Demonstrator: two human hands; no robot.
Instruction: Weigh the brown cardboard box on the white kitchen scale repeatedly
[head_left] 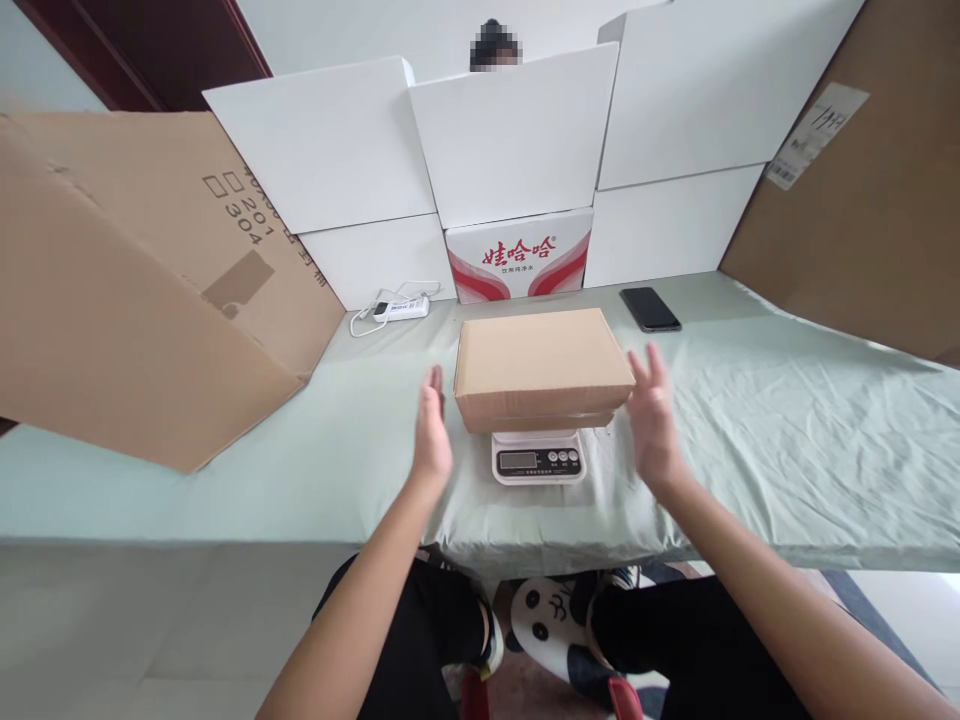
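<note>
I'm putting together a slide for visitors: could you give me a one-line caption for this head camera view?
Two open hands, left hand and right hand, flank a cardboard box resting on a kitchen scale.

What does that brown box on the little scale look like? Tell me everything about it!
The brown box is a flat, plain cardboard carton, shut, with no label or print showing on its top or front. It lies level on a small white kitchen scale, hanging over the scale's sides so only the display and buttons peek out in front. A seam runs along its front edge near the bottom. The left hand and right hand are open, one at each side, close but not touching it.
</note>
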